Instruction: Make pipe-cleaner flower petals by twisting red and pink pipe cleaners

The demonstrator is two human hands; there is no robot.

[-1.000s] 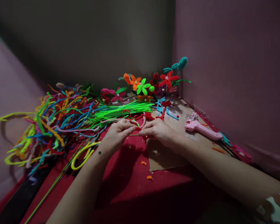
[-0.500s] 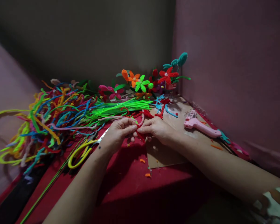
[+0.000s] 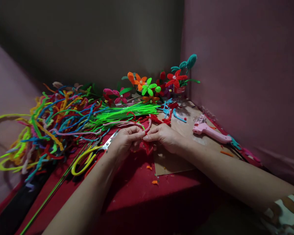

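My left hand (image 3: 126,138) and my right hand (image 3: 164,136) meet at the middle of a red table top (image 3: 137,192), fingertips together. Both pinch a small red pipe-cleaner piece (image 3: 146,145), bent into loops that hang just below the fingers. A thin green stem seems to run between the fingertips. Yellow-handled scissors (image 3: 87,157) lie just left of my left wrist. A sheet of brown cardboard (image 3: 172,163) lies under my right hand.
A big tangle of coloured pipe cleaners (image 3: 51,124) fills the left side, with a bright green bundle (image 3: 127,112) behind my hands. Finished pipe-cleaner flowers (image 3: 159,85) stand in the back corner. A pink glue gun (image 3: 210,132) rests at the right by the wall. Orange scraps (image 3: 152,176) dot the table.
My hands have drawn closer together and turned the red piece, which now hangs bunched below the fingertips. The view shifted slightly, revealing the scissor blades.
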